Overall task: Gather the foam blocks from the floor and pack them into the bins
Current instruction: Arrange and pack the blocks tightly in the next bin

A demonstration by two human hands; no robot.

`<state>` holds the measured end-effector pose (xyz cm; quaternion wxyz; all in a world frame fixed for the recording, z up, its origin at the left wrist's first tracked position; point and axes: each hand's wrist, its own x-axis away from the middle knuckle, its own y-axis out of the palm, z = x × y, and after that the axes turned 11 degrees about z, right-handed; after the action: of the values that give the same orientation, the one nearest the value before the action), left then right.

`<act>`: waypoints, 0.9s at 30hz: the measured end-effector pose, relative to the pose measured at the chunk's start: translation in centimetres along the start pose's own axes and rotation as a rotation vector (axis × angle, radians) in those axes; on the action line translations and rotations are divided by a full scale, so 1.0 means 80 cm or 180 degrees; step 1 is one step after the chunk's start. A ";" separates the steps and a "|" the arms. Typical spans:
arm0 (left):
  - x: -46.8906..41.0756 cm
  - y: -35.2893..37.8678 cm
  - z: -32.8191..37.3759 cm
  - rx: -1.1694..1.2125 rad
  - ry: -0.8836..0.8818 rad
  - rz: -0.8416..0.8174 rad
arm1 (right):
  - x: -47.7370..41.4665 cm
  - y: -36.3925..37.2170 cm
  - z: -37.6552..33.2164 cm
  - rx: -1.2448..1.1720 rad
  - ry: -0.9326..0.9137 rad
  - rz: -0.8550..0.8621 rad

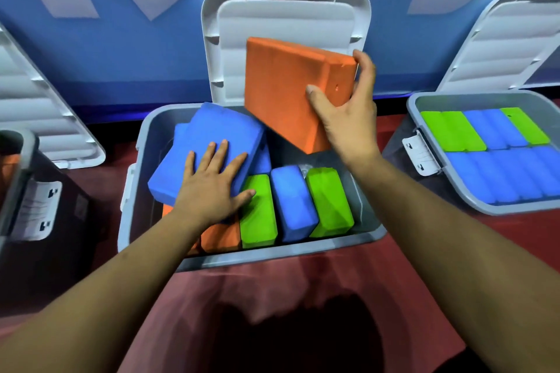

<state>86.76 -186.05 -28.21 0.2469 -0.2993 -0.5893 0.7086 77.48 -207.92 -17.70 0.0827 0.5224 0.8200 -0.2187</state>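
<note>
A grey bin stands open in front of me, its lid propped upright behind. My right hand grips an orange foam block by its right edge, tilted over the bin's back right. My left hand presses flat, fingers spread, on a large blue block lying askew at the bin's left. Upright in the bin stand a green block, a blue block and another green block. An orange block lies partly hidden under my left wrist.
A second grey bin at the right is packed with green and blue blocks, lid open behind it. A third bin at the left edge shows orange inside. Red floor lies in front; a blue and white wall stands behind.
</note>
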 end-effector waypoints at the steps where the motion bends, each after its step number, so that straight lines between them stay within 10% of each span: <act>1: 0.002 0.006 0.000 -0.0186 0.0080 0.0026 | -0.005 0.000 0.002 0.0100 -0.0034 0.0093; 14: 0.000 0.020 0.003 -0.0360 0.0168 0.0317 | -0.035 0.036 0.023 0.1779 -0.0051 -0.0059; 27: -0.008 0.002 -0.015 0.0127 -0.0100 0.0413 | -0.089 0.103 0.027 0.2883 -0.0113 -0.1534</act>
<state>88.05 -185.69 -28.44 0.1971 -0.3208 -0.5582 0.7393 87.81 -211.75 -19.25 -0.1907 0.2982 0.7385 -0.5738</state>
